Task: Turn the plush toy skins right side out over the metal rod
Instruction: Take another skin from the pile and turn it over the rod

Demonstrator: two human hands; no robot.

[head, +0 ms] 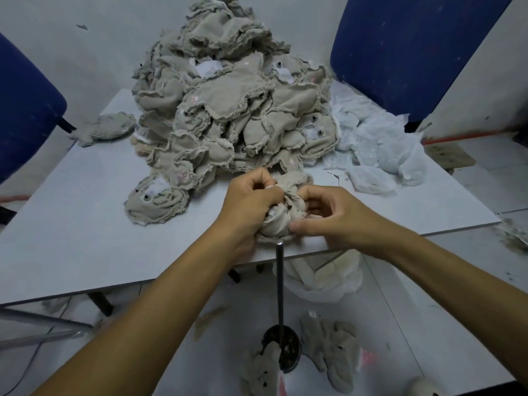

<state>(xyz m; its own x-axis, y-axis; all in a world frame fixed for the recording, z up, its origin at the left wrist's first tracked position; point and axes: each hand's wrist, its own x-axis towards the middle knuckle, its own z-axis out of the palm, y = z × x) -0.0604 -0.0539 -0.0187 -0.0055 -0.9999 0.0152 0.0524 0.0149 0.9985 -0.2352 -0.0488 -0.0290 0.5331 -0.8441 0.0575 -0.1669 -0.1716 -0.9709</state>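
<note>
I hold one beige toy skin (285, 208) bunched over the top of the metal rod (279, 284), just past the near edge of the white surface (85, 212). My left hand (248, 205) has its grip clamped on the left side of the skin, fingers curled into the cloth. My right hand (337, 217) pinches the right side, thumb pressed to the lower fold and fingers curled round the top. The rod stands upright below the skin and runs down to a round black base (294, 350) on the floor. Two finished skins lie on the floor beside that base: one (261, 372) touching it on the left, one (331, 350) just to the right. A tall pile of inside-out skins (228, 110) covers the middle and far side of the surface. One loose skin (155, 201) lies in front of the pile toward the left, and another (108, 128) rests near the far left edge. Crumpled white plastic bags (380, 147) sit at the right edge.
</note>
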